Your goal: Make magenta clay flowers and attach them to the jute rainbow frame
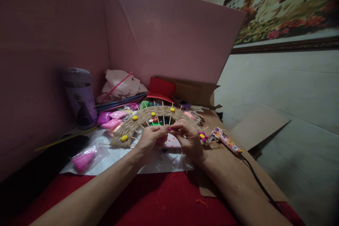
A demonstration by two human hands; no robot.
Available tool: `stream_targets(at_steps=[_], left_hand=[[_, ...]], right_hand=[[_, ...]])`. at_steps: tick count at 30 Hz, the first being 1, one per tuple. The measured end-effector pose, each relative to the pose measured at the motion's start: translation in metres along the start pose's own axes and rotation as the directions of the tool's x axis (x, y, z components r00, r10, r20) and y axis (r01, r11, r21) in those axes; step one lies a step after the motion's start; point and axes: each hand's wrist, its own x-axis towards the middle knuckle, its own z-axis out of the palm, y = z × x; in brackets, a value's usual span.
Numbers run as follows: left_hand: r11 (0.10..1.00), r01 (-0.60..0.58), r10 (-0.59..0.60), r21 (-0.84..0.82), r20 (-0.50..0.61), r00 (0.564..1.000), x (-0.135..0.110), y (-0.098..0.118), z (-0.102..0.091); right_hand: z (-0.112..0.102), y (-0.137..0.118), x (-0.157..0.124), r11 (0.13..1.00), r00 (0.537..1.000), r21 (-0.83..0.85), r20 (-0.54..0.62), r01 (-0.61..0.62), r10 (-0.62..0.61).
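My left hand (150,140) and my right hand (188,140) meet at the fingertips, above the near side of a woven twine arch (143,117). Between the right thumb and finger shows a small bit of magenta clay (170,129). More magenta clay (160,141) is partly visible under the left fingers, which are curled around it. Thin sticks poke out along both edges of the arch. Yellow clay discs (153,114) sit on its face, and a clay flower (202,136) with magenta petals and a yellow centre is at its right end.
A patterned glue gun (226,140) with a black cord lies on cardboard at right. Bagged clay (111,123) lies behind left, and another bag of pink clay (84,159) in front. A purple tumbler (81,99) stands at left. Pink panels (169,31) rise behind.
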Motion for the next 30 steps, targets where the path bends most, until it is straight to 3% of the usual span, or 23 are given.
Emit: stream_targets(at_steps=[30], left_hand=[[1.000,-0.007,0.007,-0.029,-0.017,1.000,0.0002,-0.0001,-0.0005]], right_hand=[[-0.0003,0.0012,-0.0017,0.999,0.999,-0.024,0.013,-0.039,0.039]])
